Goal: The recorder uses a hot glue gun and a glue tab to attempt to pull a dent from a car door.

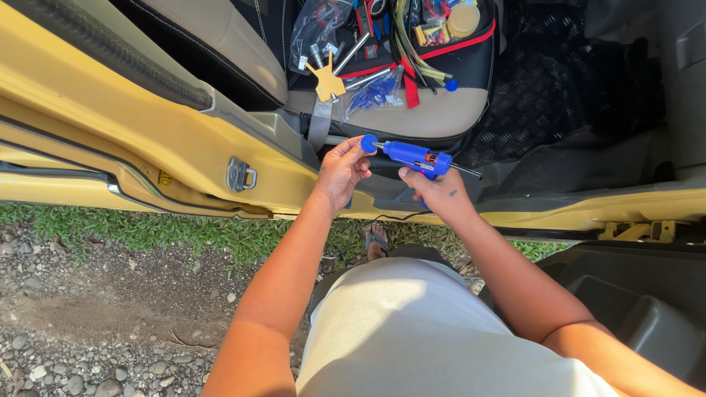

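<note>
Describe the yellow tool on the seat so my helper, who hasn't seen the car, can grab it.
Look at the beige car seat inside the open yellow door sill. On its front left edge, beside a clear plastic bag, lies the yellow tool. It is flat and cross-shaped, unlike the round metal rods beside it.

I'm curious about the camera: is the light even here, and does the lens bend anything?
Head view: hard sunlight on the yellow door sill, arms and blue glue gun held by the left hand and right hand; the footwell is deep in shadow; wide lens bows the sill; focus looks sharp.
</note>
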